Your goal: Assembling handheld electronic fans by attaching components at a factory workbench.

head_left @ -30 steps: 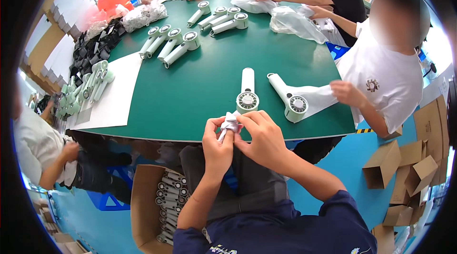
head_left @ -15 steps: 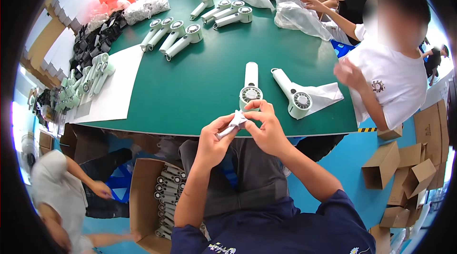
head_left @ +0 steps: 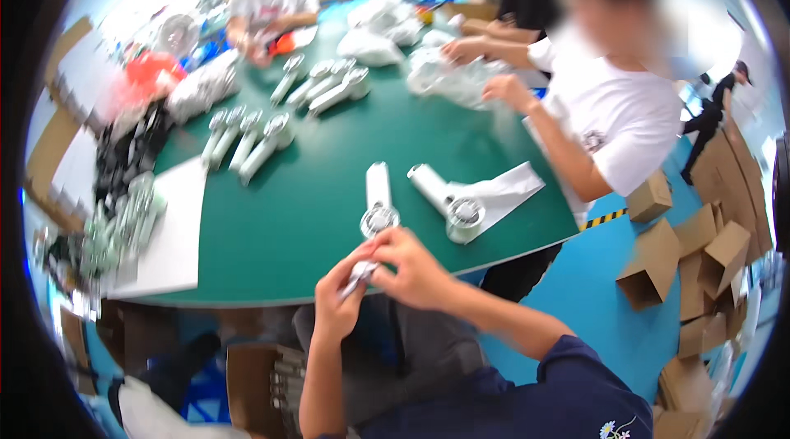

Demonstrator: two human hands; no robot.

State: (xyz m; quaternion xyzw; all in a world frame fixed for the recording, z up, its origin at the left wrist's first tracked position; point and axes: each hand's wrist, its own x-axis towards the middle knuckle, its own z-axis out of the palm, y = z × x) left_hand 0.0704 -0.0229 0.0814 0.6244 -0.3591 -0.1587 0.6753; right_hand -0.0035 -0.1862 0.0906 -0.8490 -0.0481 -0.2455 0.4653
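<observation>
1. We see the left hand (head_left: 337, 301) curled around crumpled white cloth (head_left: 359, 277).
2. The half-closed right hand (head_left: 410, 271) pinches it.
3. It is above the green table (head_left: 271, 250), near edge, by a handheld fan (head_left: 379, 220).

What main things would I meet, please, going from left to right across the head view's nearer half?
Large white sheet → fan box → left hand → white piece → right hand → small white sheet → open boxes.

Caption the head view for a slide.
Left hand and right hand hold a small white piece at the edge of a green table bearing pale handheld fans.
</observation>
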